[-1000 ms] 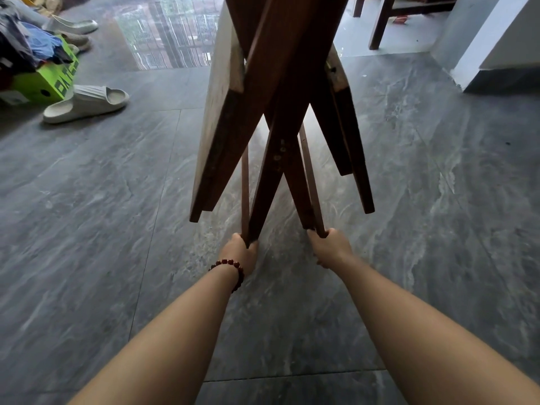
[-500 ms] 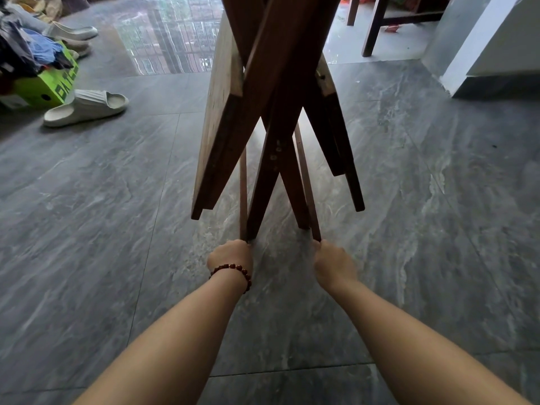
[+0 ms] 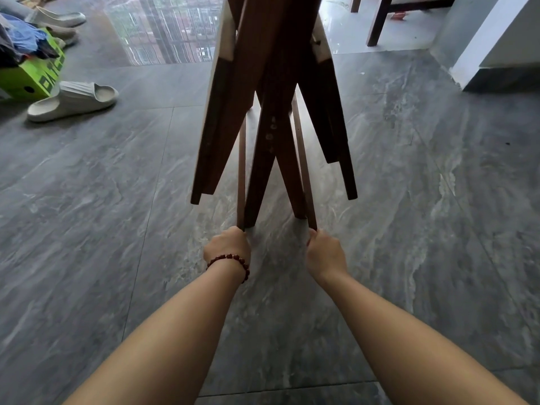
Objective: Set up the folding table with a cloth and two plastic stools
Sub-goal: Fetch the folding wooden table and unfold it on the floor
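Note:
The dark wooden folding table [image 3: 271,83] stands folded in front of me, its leaf panels hanging down on both sides and its crossed legs meeting the grey floor. My left hand [image 3: 229,244], with a red bead bracelet at the wrist, grips the bottom of a thin left leg. My right hand [image 3: 324,254] grips the foot of the thin right leg. Both arms reach forward and down. No cloth and no stools are in view.
A pale slipper [image 3: 73,99] lies on the floor at left beside a green box [image 3: 32,74] piled with clothes. More slippers [image 3: 58,19] sit behind it. Dark furniture legs [image 3: 377,21] stand at the back right, a white wall corner [image 3: 482,45] at far right.
My hands have spread slightly apart, pulling the two thin legs wider. The camera has tipped a little, so the table sits higher in the frame.

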